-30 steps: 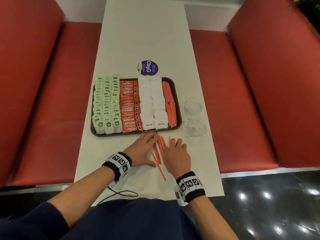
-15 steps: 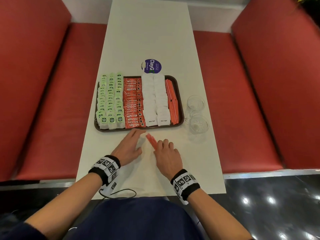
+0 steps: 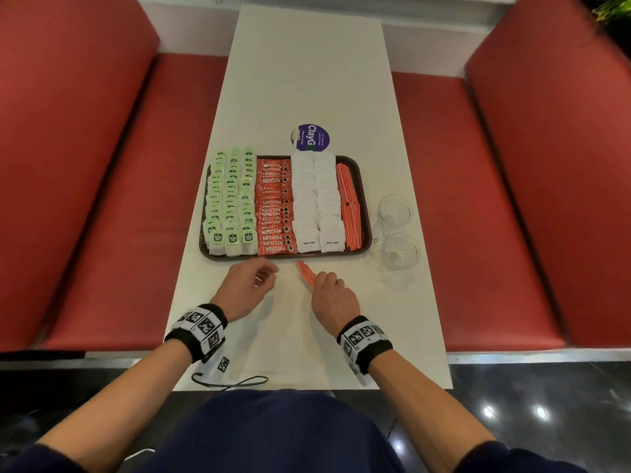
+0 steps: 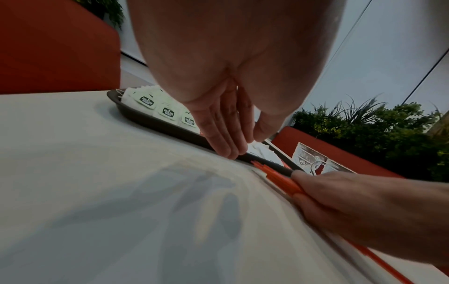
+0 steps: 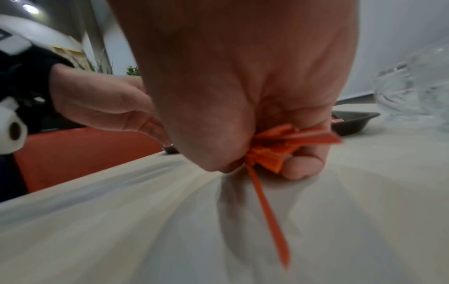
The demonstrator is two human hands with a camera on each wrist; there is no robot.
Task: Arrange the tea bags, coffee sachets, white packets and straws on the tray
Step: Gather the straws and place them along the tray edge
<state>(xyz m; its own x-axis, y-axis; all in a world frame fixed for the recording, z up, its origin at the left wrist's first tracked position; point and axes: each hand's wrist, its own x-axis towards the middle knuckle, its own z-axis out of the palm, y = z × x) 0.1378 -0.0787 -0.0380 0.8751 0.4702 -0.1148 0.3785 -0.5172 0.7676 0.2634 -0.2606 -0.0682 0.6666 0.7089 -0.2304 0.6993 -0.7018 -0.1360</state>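
A dark tray (image 3: 365,213) on the white table holds rows of green tea bags (image 3: 232,206), orange coffee sachets (image 3: 275,213), white packets (image 3: 317,206) and orange straws (image 3: 348,206) at its right side. In front of the tray my right hand (image 3: 329,291) grips a bunch of orange straws (image 3: 305,273) (image 5: 274,151) (image 4: 279,176), whose tips point at the tray's near rim. One straw (image 5: 269,217) hangs from the back of the fist onto the table. My left hand (image 3: 252,281) (image 4: 228,134) hovers beside it with relaxed fingers, holding nothing.
Two clear glass cups (image 3: 396,230) stand just right of the tray. A round purple sticker (image 3: 310,137) lies behind the tray. Red bench seats (image 3: 478,186) flank the table on both sides. A thin black cable (image 3: 232,382) lies at the table's near edge.
The straws that lay spread on the table have been gathered into my right fist. My left hand has lifted off them and drawn slightly left.
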